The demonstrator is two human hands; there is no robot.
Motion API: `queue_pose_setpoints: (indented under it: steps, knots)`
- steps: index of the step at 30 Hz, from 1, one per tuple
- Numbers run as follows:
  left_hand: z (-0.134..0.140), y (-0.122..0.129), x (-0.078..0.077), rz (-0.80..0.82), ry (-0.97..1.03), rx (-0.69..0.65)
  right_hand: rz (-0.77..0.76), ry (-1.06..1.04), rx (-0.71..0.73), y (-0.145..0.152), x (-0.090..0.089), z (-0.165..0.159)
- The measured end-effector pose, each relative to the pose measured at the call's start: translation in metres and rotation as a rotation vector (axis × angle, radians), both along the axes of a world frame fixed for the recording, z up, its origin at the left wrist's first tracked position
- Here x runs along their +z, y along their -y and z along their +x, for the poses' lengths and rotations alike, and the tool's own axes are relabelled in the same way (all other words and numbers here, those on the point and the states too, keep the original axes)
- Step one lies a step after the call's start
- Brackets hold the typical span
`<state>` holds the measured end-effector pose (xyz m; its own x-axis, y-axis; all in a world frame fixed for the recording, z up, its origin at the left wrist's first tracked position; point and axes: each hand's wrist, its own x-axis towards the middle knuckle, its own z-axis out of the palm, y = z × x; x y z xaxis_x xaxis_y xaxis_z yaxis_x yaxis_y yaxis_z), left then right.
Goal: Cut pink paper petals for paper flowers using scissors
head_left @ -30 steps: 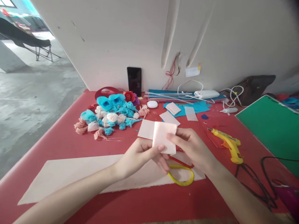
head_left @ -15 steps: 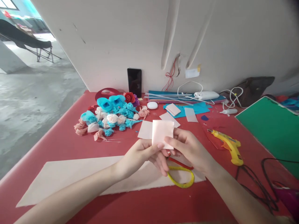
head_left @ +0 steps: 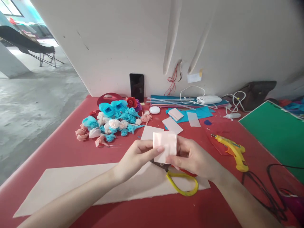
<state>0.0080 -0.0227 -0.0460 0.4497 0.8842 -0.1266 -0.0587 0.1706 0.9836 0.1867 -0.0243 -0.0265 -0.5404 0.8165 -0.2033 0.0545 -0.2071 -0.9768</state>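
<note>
A small pale pink square of paper (head_left: 164, 142) is held up between my two hands. My left hand (head_left: 140, 157) pinches its left side, thumb across the front. From the right, my right hand (head_left: 193, 156) grips the lower right corner, thumb in front and fingers behind. Whether the square is one sheet or several layers I cannot tell. Below my hands, scissors with a yellow handle loop (head_left: 182, 183) lie on a long pale pink paper strip (head_left: 71, 180); their blades are mostly hidden. Just behind the held square, more pale paper pieces (head_left: 173, 125) lie on the red table.
Blue, white, pink and red paper flowers (head_left: 114, 118) are heaped at back left. A phone (head_left: 137, 87) leans against the wall. On the right are a yellow glue gun (head_left: 234, 151) with a black cord and a green board (head_left: 275, 133). Blue paper (head_left: 204, 110) lies at the back.
The held paper square is a little lower in view. My left fingers, spread beneath it before, are now drawn up behind it, exposing more of the scissors. The view has tilted slightly.
</note>
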Motion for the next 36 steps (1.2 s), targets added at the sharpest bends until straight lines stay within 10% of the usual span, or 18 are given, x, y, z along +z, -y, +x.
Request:
queue_pose_setpoints:
  steps: [11,20,26,36]
  knots:
    - [-0.002,-0.009,0.002,-0.056,0.352,0.297,0.026,0.164,-0.017,0.000,0.010,0.007]
    - [0.002,0.007,0.006,0.057,-0.048,-0.245,-0.037,-0.047,0.081,-0.003,-0.001,-0.002]
    - [0.002,0.008,0.003,0.170,-0.235,-0.256,0.008,-0.009,0.118,-0.003,-0.003,-0.003]
    - [0.002,0.008,0.003,0.057,-0.159,-0.255,0.091,0.014,-0.252,-0.016,-0.008,0.011]
